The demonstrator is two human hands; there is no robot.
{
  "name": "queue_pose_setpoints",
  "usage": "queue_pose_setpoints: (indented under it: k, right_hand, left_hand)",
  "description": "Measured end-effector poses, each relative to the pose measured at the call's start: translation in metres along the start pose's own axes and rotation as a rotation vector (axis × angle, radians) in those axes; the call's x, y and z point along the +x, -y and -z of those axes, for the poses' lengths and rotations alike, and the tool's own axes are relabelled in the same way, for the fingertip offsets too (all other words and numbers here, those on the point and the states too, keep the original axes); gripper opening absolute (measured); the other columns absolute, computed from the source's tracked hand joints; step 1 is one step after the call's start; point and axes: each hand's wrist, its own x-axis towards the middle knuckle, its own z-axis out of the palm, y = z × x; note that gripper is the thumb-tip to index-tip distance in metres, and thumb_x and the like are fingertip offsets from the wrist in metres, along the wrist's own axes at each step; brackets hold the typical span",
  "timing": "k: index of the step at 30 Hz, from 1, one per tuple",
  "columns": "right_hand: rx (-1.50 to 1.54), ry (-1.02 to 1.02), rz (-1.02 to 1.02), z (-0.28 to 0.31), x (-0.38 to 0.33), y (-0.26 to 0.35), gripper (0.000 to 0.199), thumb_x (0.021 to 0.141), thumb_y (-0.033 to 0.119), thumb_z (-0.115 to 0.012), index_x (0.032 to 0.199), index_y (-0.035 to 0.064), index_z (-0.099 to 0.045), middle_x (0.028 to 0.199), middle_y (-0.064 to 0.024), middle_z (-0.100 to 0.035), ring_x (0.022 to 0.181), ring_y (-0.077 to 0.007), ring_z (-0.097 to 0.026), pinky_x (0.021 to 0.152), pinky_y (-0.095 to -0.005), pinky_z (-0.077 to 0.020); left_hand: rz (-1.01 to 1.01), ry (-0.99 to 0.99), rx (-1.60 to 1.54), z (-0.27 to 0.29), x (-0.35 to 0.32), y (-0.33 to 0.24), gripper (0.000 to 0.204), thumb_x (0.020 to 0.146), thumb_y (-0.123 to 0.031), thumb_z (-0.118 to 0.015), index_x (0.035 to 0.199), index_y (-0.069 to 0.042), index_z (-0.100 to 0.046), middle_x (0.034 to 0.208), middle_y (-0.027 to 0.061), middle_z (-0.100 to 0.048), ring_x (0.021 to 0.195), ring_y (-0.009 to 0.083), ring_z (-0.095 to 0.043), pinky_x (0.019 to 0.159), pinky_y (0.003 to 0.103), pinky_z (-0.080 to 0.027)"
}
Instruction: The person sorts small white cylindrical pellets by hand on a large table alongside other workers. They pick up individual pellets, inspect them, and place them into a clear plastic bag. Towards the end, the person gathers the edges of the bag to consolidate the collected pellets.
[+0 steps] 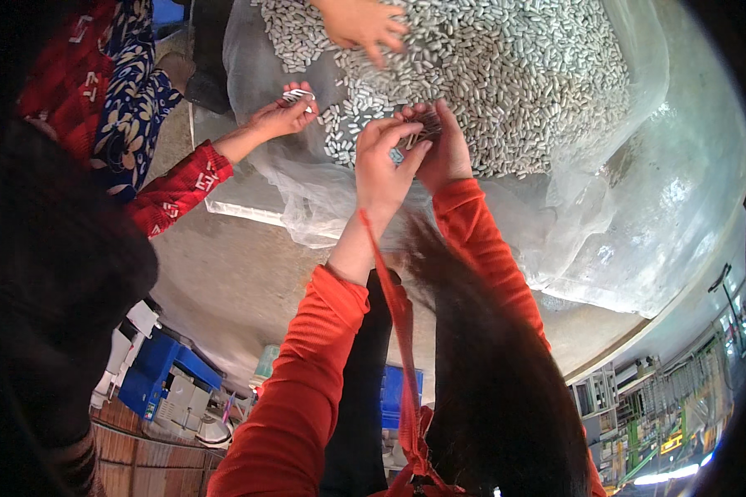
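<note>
A wide heap of small silvery-grey oblong pieces, rounded like capsules, lies in front of me; their exact kind I cannot tell. Over its near edge, my right hand cups a bunch of darker-looking small pieces in its curled fingers. My left hand meets it from the left, thumb and fingers bent in against the bunch. Whatever sits between the left fingertips is hidden. A small bluish patch shows below the left fingers.
A clear plastic sheet lies under the heap. On the left, a co-worker's hand holds a few pale pieces; another hand reaches over the heap from the top. A red strap and dark hair hang before me.
</note>
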Motion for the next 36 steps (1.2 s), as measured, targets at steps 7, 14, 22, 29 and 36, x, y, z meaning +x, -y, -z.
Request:
queue_pose_setpoints:
  k: [7, 14, 22, 29, 36]
  right_hand:
    - [0.065, 0.02, -0.09, -0.002, 0.0, 0.007, 0.019, 0.092, 0.023, -0.045, 0.086, 0.0055, -0.051, 0.084, -0.0081, -0.055, 0.083, -0.0214, -0.055, 0.076, -0.0375, -0.0473]
    - [-0.197, -0.007, -0.051, -0.034, -0.004, 0.009, 0.019, 0.09, 0.022, -0.047, 0.091, 0.0041, -0.052, 0.086, -0.0083, -0.056, 0.084, -0.0222, -0.055, 0.078, -0.037, -0.0467]
    - [-0.515, 0.243, 0.188, -0.074, 0.006, -0.034, 0.018, 0.08, 0.016, -0.054, 0.089, 0.0004, -0.053, 0.088, -0.0108, -0.053, 0.081, -0.0239, -0.054, 0.069, -0.0343, -0.0462]
    - [-1.739, 0.29, 1.041, -0.076, -0.01, -0.089, 0.016, 0.073, 0.014, -0.058, 0.083, 0.0013, -0.054, 0.087, -0.0159, -0.05, 0.081, -0.0323, -0.051, 0.071, -0.0385, -0.0423]
    - [-1.826, 0.391, 1.262, -0.092, -0.024, -0.085, 0.02, 0.072, 0.017, -0.056, 0.086, 0.0022, -0.053, 0.108, -0.0152, -0.052, 0.101, -0.0312, -0.051, 0.084, -0.0372, -0.0426]
  left_hand:
    - [1.044, -0.685, -1.054, 0.05, 0.01, 0.033, 0.07, 0.075, -0.058, -0.058, 0.12, -0.006, -0.04, 0.12, 0.0082, -0.044, 0.116, 0.0161, -0.038, 0.09, 0.039, -0.035]
    - [0.887, -0.305, -1.025, 0.12, 0.061, 0.178, 0.047, 0.084, -0.042, -0.044, 0.117, -0.008, -0.043, 0.122, 0.0055, -0.041, 0.126, 0.0184, -0.025, 0.099, 0.044, -0.029]
    - [0.567, -0.272, -0.837, 0.071, 0.013, 0.055, 0.033, 0.079, -0.001, -0.031, 0.108, -0.003, -0.046, 0.111, 0.0145, -0.051, 0.094, 0.0265, -0.058, 0.071, 0.028, -0.054]
    - [0.774, 0.272, -1.46, 0.081, 0.039, -0.003, 0.017, 0.081, -0.014, -0.042, 0.096, -0.008, -0.046, 0.096, 0.0061, -0.048, 0.091, 0.0216, -0.048, 0.088, 0.036, -0.042]
    - [0.791, 0.76, -1.58, 0.097, 0.073, 0.022, 0.01, 0.083, -0.022, -0.045, 0.083, -0.013, -0.041, 0.083, 0.0015, -0.037, 0.087, 0.0176, -0.037, 0.09, 0.035, -0.033]
